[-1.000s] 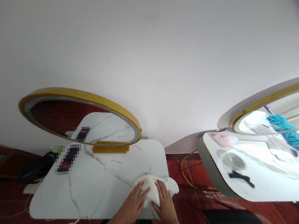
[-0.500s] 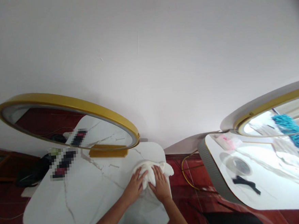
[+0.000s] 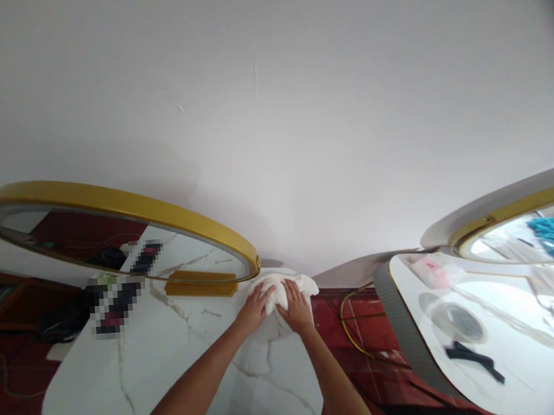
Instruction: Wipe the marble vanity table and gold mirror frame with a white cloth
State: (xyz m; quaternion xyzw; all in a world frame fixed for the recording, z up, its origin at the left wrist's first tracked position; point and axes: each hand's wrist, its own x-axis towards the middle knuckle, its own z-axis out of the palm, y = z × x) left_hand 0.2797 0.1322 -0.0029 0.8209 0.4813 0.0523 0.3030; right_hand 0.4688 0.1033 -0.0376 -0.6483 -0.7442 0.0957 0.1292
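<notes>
Both of my hands are on a bunched white cloth (image 3: pixel 274 299) at the far right corner of the white marbled table (image 3: pixel 184 372). My left hand (image 3: pixel 256 310) holds the cloth's left side, fingers curved over it. On the right side, my right hand (image 3: pixel 294 309) grips the cloth, its thumb pointing toward the left hand. A loose end of the cloth reaches the table's right edge. Left of the hands, a gold bracket (image 3: pixel 200 285) stands on the table under the round gold-framed mirror (image 3: pixel 129 204).
A blurred-out dark item (image 3: pixel 119 308) lies on the table's left side. To the right, past red floor (image 3: pixel 334 342), stands a second white table (image 3: pixel 510 355). On it are a pink-and-white package (image 3: pixel 431 271), a clear round object (image 3: pixel 458 321) and a black strip (image 3: pixel 475 361).
Both hands have pushed the cloth away from me, toward the wall and the table's back edge. The view has shifted slightly.
</notes>
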